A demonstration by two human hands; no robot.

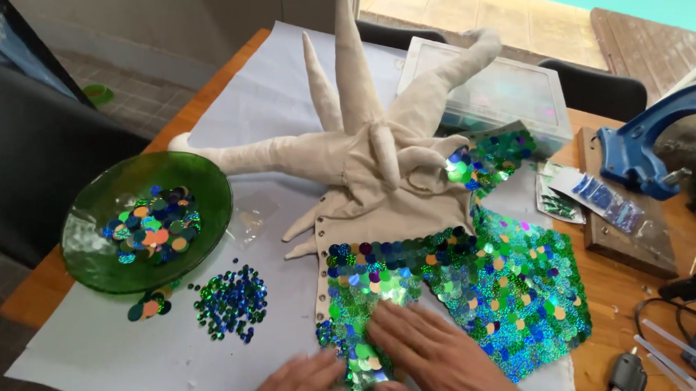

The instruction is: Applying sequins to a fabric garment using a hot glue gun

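Head view: both hands lie flat at about six o'clock in the frame, pressing on the lower edge of the sequinned fabric piece [470, 293], a cream cloth shape with stuffed points that is partly covered in green, blue and orange sequins. The left hand [302, 383] rests palm down at the seven o'clock side of that edge, fingers together and holding nothing. The right hand [435, 359] lies just beside it toward five o'clock, fingers [389, 317] spread slightly over the sequins, also gripping nothing. The fabric piece itself sits in the middle of the counter [628, 297] on a pale paper sheet [233, 110], its bare cream points reaching up to twelve o'clock.

The step in hand looks like pressing freshly placed sequins down so they bond. To do it well, I judge the pressure should be flat and even, straight down, without sliding, so the overlapping rows do not shift.

At nine o'clock from the hands stands a green glass bowl [98, 262] with mixed sequins, and a loose pile of blue-green sequins [231, 300] lies between the bowl and the fabric. A glue gun [624, 388] lies at four o'clock, near the right wrist. A clear plastic box [488, 92] sits at one o'clock, and a blue press tool [644, 151] at two o'clock.
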